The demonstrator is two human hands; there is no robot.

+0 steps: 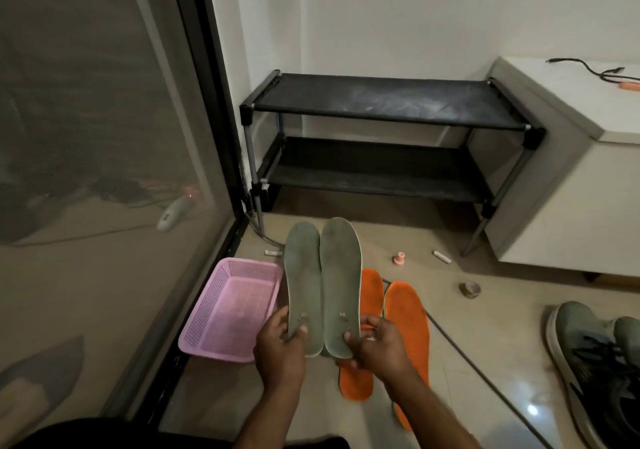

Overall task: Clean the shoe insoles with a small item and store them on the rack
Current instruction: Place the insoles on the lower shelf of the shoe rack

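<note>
Hands low, each grip pinching a heel: left hand [282, 341] on left green insole [304, 285], right hand [375, 344] on right green insole [341, 282]. Long axes pointing away toward two-tier shoe rack [388, 102] beyond. Orange insoles [405, 313] lying on floor beneath.

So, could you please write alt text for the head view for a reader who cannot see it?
A person's left hand and right hand hold two grey-green insoles side by side above the floor. Two orange insoles lie below, a pink basket at left, a black two-shelf rack behind.
</note>
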